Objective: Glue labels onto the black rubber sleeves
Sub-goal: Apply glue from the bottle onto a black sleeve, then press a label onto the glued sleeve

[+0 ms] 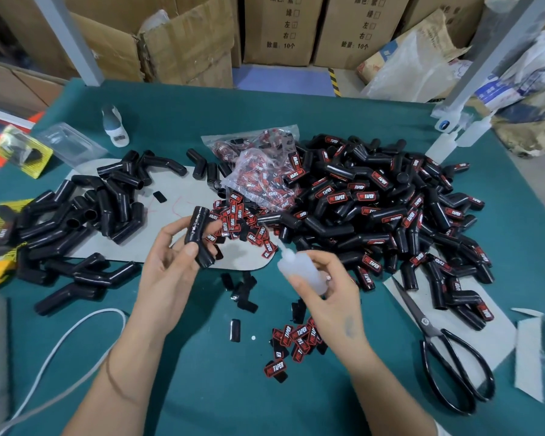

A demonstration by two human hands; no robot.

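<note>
Left hand (167, 262) curls fingers and thumb round one black sleeve (198, 236), held upright above the green table (177, 366), while right hand (331, 297) grips the glue bottle (299, 269), nozzle aimed sleeve-ward, presumably to dose adhesive before a label (276, 368) goes on.

The left hand (170, 265) holds a bent black rubber sleeve (198, 236). The right hand (331, 297) holds a soft white glue bottle (302, 272).

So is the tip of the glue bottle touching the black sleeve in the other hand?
Apart. The head view shows bare grey board between the glue bottle nozzle and the black sleeve that the left hand holds.
</note>
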